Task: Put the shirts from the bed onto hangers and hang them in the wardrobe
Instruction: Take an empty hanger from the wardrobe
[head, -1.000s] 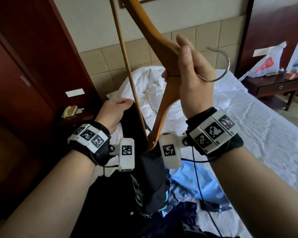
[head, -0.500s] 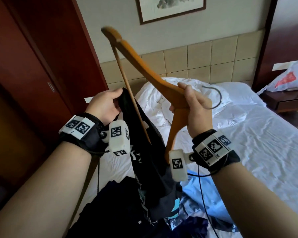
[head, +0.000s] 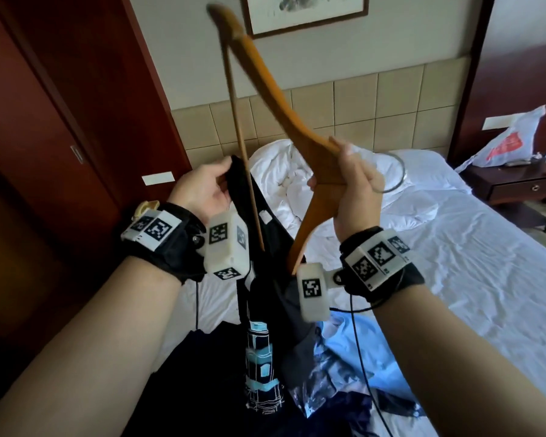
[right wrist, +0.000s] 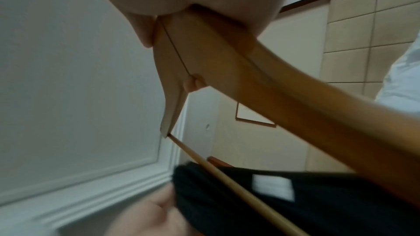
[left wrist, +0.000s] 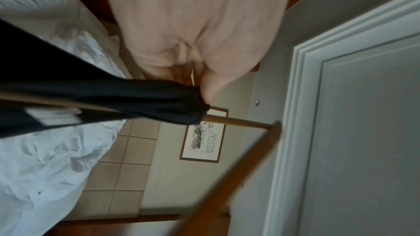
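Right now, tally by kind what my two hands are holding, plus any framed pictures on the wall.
wooden hanger: 1, gripped by the right hand
black shirt: 1, pinched by the left hand
framed picture: 1
Total: 3

wooden hanger (head: 275, 102) | tilted further upright | lower arm deeper in black shirt (head: 265, 279)

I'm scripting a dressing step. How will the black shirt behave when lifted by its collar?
Probably floppy: the shirt hangs limp from the left hand. Likely light, since a pinch holds it. It may slide along the smooth hanger.
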Tool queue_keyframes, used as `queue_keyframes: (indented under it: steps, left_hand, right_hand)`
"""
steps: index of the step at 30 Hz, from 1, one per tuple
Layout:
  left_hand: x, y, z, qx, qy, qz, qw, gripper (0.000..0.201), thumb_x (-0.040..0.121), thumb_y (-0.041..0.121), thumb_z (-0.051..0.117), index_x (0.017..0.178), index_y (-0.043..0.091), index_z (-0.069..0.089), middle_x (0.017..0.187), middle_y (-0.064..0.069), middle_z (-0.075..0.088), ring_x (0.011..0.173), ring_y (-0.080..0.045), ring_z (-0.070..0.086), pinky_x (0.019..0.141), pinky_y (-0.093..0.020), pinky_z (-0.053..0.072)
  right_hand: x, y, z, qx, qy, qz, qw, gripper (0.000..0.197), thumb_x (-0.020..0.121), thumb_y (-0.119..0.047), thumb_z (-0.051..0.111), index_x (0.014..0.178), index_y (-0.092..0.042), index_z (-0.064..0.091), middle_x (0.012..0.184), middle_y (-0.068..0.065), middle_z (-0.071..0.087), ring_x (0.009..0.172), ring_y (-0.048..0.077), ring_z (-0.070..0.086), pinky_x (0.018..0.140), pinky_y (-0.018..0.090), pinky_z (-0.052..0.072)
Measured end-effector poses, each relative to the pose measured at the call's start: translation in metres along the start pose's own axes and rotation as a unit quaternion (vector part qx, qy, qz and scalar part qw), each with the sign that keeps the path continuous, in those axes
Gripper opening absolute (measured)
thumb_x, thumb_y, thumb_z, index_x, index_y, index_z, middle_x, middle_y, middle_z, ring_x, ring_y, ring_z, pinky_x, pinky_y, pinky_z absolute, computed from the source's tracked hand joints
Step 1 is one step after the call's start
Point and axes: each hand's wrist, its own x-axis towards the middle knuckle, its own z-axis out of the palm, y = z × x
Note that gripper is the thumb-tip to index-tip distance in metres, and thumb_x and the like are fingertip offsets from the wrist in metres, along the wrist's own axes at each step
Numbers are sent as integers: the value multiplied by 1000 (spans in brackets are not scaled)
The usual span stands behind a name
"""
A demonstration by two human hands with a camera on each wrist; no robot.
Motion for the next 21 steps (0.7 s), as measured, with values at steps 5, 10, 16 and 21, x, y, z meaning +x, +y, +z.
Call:
queue_keyframes:
  steps: [5,10,16,21]
  left_hand:
    - [10,23,-20,-10,31,18,999,17,100,13,50,90,5,62,83,-5,69,81,-12,64,64,-21,56]
    - [26,16,-53,41,67,29,997,14,102,12,46,93,10,57,96,-4,64,95,-14,60,90,-29,51]
    - [41,8,-73,32,119,47,991,9,99,8,50,95,7,57,93,-6,65,84,-13,64,62,-26,56]
    - [49,-2,-80,120,153,62,979,24,100,0,39,88,12,57,90,-3,62,79,-12,61,79,-30,52]
  right_hand:
    - [-20,33,-24,-61,-52,74,994,22,84,-36,60,80,-25,78,57,15,62,51,24,59,58,28,50]
    - [-14,31,-43,-67,-78,114,988,31,73,-38,78,93,-14,76,58,10,63,50,23,58,51,23,45]
    - [-8,28,-55,-112,-105,139,978,28,80,-19,71,101,-1,72,55,8,63,47,22,56,49,22,46]
    - [-6,31,-63,-155,-111,177,966,18,84,-12,67,96,-1,74,54,15,60,45,24,56,47,23,46]
